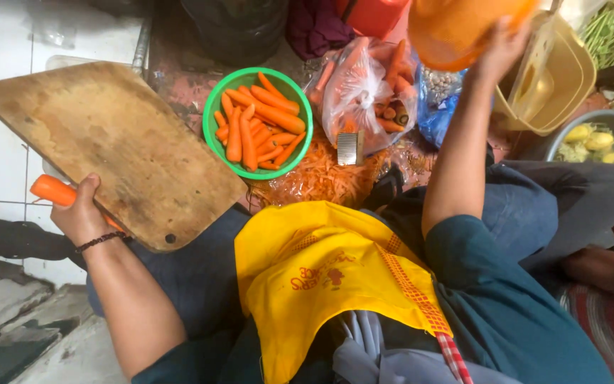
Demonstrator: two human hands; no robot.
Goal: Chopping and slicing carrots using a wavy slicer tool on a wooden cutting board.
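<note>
My left hand (83,213) grips the near edge of a worn wooden cutting board (108,142) together with a peeled carrot (52,190) that sticks out to the left. My right hand (500,50) is raised at the top right, holding an orange plastic bowl (456,28) by its rim. Between the hands stands a green bowl (304,135) filled with several peeled carrots (259,126). A metal peeler (349,148) lies just right of the green bowl, on a heap of orange carrot peelings (321,178).
A clear plastic bag of unpeeled carrots (364,89) sits behind the peelings, beside a blue bag (438,114). A yellow container (556,78) and a grey basin of yellow pieces (595,139) are at the right. A yellow cloth (321,270) covers my lap. White tiles lie at left.
</note>
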